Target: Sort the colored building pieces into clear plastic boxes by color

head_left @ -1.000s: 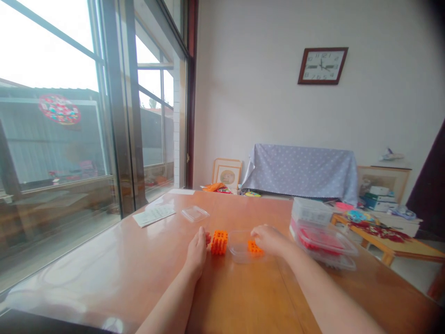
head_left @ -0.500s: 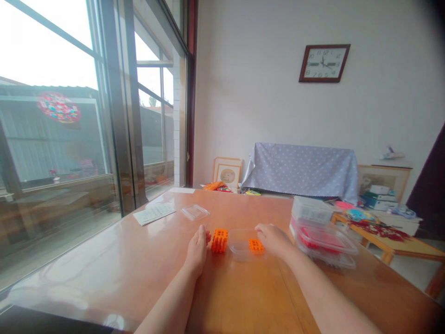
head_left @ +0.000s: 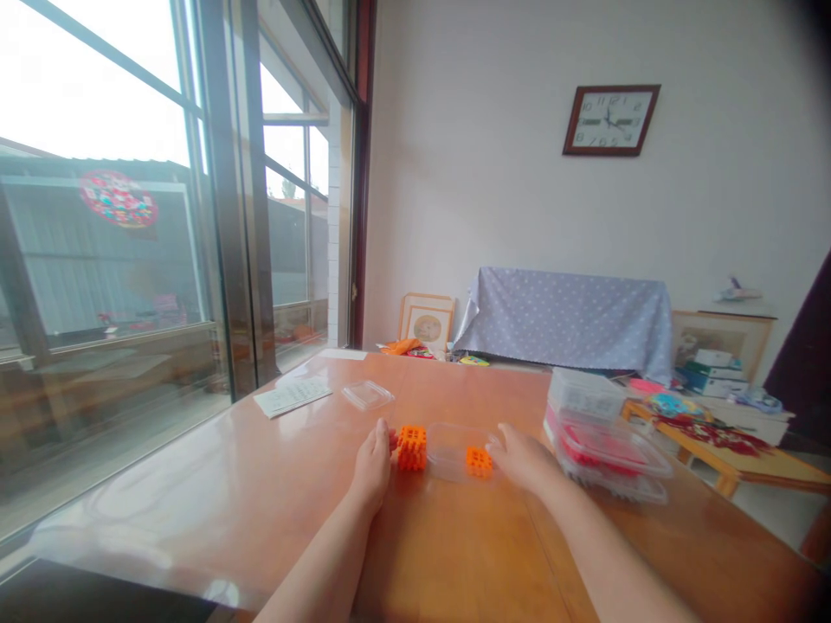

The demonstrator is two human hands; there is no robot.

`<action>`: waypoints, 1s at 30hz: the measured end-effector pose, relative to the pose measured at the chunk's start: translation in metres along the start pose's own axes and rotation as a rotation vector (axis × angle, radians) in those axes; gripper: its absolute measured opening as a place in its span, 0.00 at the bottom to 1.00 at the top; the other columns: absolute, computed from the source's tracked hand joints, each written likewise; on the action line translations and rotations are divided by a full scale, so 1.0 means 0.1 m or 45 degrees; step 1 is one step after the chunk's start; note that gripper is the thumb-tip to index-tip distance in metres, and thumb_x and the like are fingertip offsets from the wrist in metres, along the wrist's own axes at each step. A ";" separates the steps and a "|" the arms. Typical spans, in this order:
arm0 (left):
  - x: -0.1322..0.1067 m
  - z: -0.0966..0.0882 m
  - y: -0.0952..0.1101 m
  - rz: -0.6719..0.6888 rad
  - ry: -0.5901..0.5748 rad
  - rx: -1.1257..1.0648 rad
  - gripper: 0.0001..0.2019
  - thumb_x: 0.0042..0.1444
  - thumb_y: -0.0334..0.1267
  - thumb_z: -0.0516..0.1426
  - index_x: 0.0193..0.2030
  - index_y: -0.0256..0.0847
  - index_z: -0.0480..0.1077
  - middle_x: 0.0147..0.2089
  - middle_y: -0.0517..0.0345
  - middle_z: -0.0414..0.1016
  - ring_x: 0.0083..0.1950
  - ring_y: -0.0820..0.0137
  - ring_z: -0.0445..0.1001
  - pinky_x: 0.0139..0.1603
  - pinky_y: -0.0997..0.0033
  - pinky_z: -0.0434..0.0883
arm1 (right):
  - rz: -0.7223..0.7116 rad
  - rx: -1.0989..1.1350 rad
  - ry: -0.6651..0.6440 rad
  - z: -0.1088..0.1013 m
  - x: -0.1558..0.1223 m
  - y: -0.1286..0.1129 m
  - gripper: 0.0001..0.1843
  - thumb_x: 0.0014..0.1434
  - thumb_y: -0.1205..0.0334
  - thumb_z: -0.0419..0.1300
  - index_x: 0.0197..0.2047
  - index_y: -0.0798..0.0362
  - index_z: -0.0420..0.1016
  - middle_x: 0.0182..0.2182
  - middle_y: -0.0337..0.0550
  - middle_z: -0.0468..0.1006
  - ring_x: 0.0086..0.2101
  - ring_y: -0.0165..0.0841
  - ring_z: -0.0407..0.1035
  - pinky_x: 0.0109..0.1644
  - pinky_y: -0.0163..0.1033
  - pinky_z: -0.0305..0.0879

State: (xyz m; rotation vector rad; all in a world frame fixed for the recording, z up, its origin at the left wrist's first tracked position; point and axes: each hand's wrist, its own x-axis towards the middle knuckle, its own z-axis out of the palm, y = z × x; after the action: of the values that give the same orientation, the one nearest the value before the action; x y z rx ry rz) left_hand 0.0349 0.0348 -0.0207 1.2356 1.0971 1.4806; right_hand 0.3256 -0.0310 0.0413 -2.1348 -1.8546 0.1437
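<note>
My left hand (head_left: 373, 460) rests on the wooden table (head_left: 454, 554), its fingertips against an orange lattice cube (head_left: 411, 446). A clear plastic tub (head_left: 454, 449) sits just right of the cube, with a smaller orange piece (head_left: 479, 461) inside it. My right hand (head_left: 525, 459) lies beside the tub's right edge, fingers loosely extended toward it and holding nothing.
A clear lid (head_left: 367, 395) and a printed paper sheet (head_left: 292, 396) lie farther back on the left. Stacked clear boxes with red contents (head_left: 603, 446) stand at the right. Large windows (head_left: 130, 216) run along the left; a low table (head_left: 727, 441) with clutter lies beyond.
My right hand has drawn back out of the tub to its right edge, leaving the small orange piece inside. The left hand and cube stay put.
</note>
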 end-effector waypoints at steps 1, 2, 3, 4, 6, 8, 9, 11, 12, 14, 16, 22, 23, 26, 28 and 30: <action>0.00 0.00 0.01 -0.006 -0.003 -0.003 0.36 0.54 0.70 0.48 0.41 0.34 0.74 0.42 0.44 0.79 0.46 0.56 0.77 0.50 0.57 0.70 | 0.035 -0.004 0.049 -0.03 0.00 -0.03 0.30 0.63 0.46 0.51 0.63 0.53 0.63 0.48 0.59 0.78 0.48 0.47 0.74 0.44 0.44 0.64; 0.00 0.00 0.01 -0.015 -0.005 -0.010 0.36 0.54 0.70 0.48 0.42 0.35 0.74 0.43 0.44 0.79 0.46 0.56 0.77 0.50 0.57 0.70 | 0.052 0.017 0.093 -0.05 0.00 -0.08 0.30 0.62 0.46 0.52 0.63 0.51 0.64 0.49 0.57 0.78 0.48 0.46 0.74 0.44 0.44 0.65; 0.00 -0.01 0.02 -0.024 -0.007 -0.016 0.36 0.54 0.70 0.48 0.42 0.35 0.74 0.44 0.44 0.79 0.47 0.56 0.77 0.50 0.57 0.70 | 0.029 0.062 0.122 -0.07 0.00 -0.13 0.29 0.62 0.46 0.53 0.63 0.50 0.64 0.50 0.55 0.78 0.48 0.45 0.74 0.45 0.43 0.65; 0.00 -0.01 0.02 -0.028 -0.011 -0.018 0.36 0.54 0.70 0.48 0.42 0.34 0.74 0.44 0.43 0.79 0.47 0.55 0.77 0.51 0.58 0.70 | -0.034 0.111 0.134 -0.08 0.00 -0.21 0.28 0.62 0.47 0.54 0.62 0.49 0.65 0.51 0.53 0.78 0.49 0.43 0.74 0.47 0.42 0.65; 0.00 -0.01 0.02 -0.029 -0.017 -0.013 0.36 0.54 0.70 0.48 0.41 0.34 0.74 0.43 0.43 0.80 0.47 0.55 0.77 0.50 0.58 0.70 | -0.203 0.199 0.143 -0.07 0.01 -0.39 0.27 0.60 0.49 0.57 0.61 0.49 0.68 0.52 0.50 0.78 0.51 0.40 0.72 0.51 0.41 0.64; 0.00 -0.01 0.01 -0.025 -0.021 -0.005 0.37 0.54 0.71 0.48 0.41 0.34 0.74 0.42 0.43 0.80 0.47 0.55 0.77 0.50 0.58 0.70 | -0.375 0.238 0.121 -0.06 0.02 -0.60 0.26 0.58 0.52 0.60 0.59 0.49 0.70 0.54 0.49 0.77 0.54 0.40 0.70 0.56 0.41 0.62; 0.00 -0.01 0.01 -0.024 -0.026 -0.001 0.37 0.54 0.71 0.47 0.41 0.34 0.75 0.42 0.43 0.80 0.47 0.55 0.77 0.50 0.59 0.70 | -0.435 0.250 0.094 -0.05 0.02 -0.70 0.27 0.57 0.53 0.61 0.59 0.49 0.70 0.55 0.48 0.76 0.55 0.40 0.69 0.58 0.41 0.61; 0.00 -0.02 0.01 -0.019 -0.043 0.017 0.37 0.55 0.71 0.47 0.41 0.34 0.75 0.42 0.43 0.79 0.47 0.56 0.77 0.50 0.59 0.69 | -0.506 0.262 0.048 -0.03 0.04 -0.89 0.28 0.56 0.54 0.62 0.59 0.49 0.71 0.56 0.48 0.75 0.56 0.40 0.67 0.59 0.42 0.60; 0.00 -0.02 0.01 -0.013 -0.053 0.033 0.37 0.55 0.70 0.46 0.41 0.34 0.75 0.42 0.44 0.79 0.47 0.56 0.76 0.50 0.60 0.69 | -0.533 0.260 0.026 -0.02 0.06 -0.98 0.28 0.55 0.55 0.62 0.60 0.49 0.71 0.56 0.48 0.75 0.56 0.41 0.67 0.60 0.42 0.60; -0.01 -0.02 0.02 0.006 -0.067 0.068 0.37 0.56 0.70 0.44 0.40 0.34 0.75 0.41 0.44 0.79 0.46 0.57 0.76 0.50 0.61 0.68 | -0.574 0.246 -0.006 0.01 0.11 -1.11 0.29 0.54 0.55 0.62 0.60 0.48 0.71 0.55 0.48 0.75 0.55 0.41 0.67 0.59 0.42 0.61; -0.02 -0.02 0.04 0.017 -0.066 0.097 0.37 0.58 0.70 0.43 0.39 0.35 0.75 0.40 0.46 0.79 0.46 0.58 0.76 0.49 0.62 0.68 | -0.615 0.230 -0.032 0.05 0.18 -1.20 0.29 0.53 0.55 0.63 0.59 0.47 0.72 0.54 0.47 0.76 0.53 0.41 0.69 0.56 0.41 0.62; -0.04 -0.03 0.06 0.034 -0.077 0.127 0.36 0.60 0.68 0.42 0.38 0.37 0.75 0.39 0.48 0.80 0.44 0.59 0.76 0.47 0.64 0.68 | -0.661 0.185 -0.101 0.12 0.34 -1.32 0.27 0.50 0.57 0.64 0.55 0.46 0.75 0.45 0.43 0.80 0.44 0.38 0.72 0.49 0.38 0.64; -0.04 -0.03 0.05 0.037 -0.078 0.130 0.35 0.60 0.68 0.42 0.38 0.37 0.75 0.39 0.48 0.80 0.44 0.59 0.76 0.48 0.64 0.68 | -0.667 0.198 -0.086 0.11 0.34 -1.31 0.27 0.49 0.57 0.64 0.54 0.46 0.75 0.46 0.43 0.79 0.45 0.38 0.72 0.49 0.38 0.64; -0.03 -0.03 0.04 0.036 -0.066 0.121 0.35 0.60 0.67 0.42 0.38 0.37 0.75 0.39 0.47 0.80 0.44 0.59 0.76 0.49 0.63 0.68 | -0.691 0.265 -0.022 0.04 0.33 -1.21 0.27 0.50 0.58 0.64 0.55 0.46 0.74 0.48 0.43 0.79 0.47 0.38 0.70 0.51 0.38 0.63; -0.03 -0.02 0.04 0.030 -0.059 0.103 0.36 0.59 0.68 0.43 0.38 0.36 0.75 0.39 0.46 0.80 0.45 0.58 0.76 0.49 0.62 0.68 | -0.669 0.275 0.012 -0.03 0.31 -1.07 0.27 0.50 0.57 0.64 0.55 0.46 0.74 0.48 0.43 0.79 0.48 0.38 0.70 0.52 0.38 0.63; -0.04 -0.01 0.05 0.026 -0.050 0.089 0.36 0.58 0.69 0.44 0.38 0.35 0.75 0.39 0.45 0.80 0.45 0.57 0.76 0.49 0.62 0.69 | -0.599 0.247 0.025 -0.10 0.30 -0.88 0.26 0.50 0.57 0.64 0.54 0.46 0.75 0.46 0.43 0.79 0.46 0.38 0.70 0.51 0.38 0.62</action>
State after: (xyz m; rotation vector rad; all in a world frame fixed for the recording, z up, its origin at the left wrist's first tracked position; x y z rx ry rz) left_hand 0.0337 0.0301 -0.0166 1.3222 1.1220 1.4379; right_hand 0.2496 0.0065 0.0801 -1.5223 -2.1728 0.1849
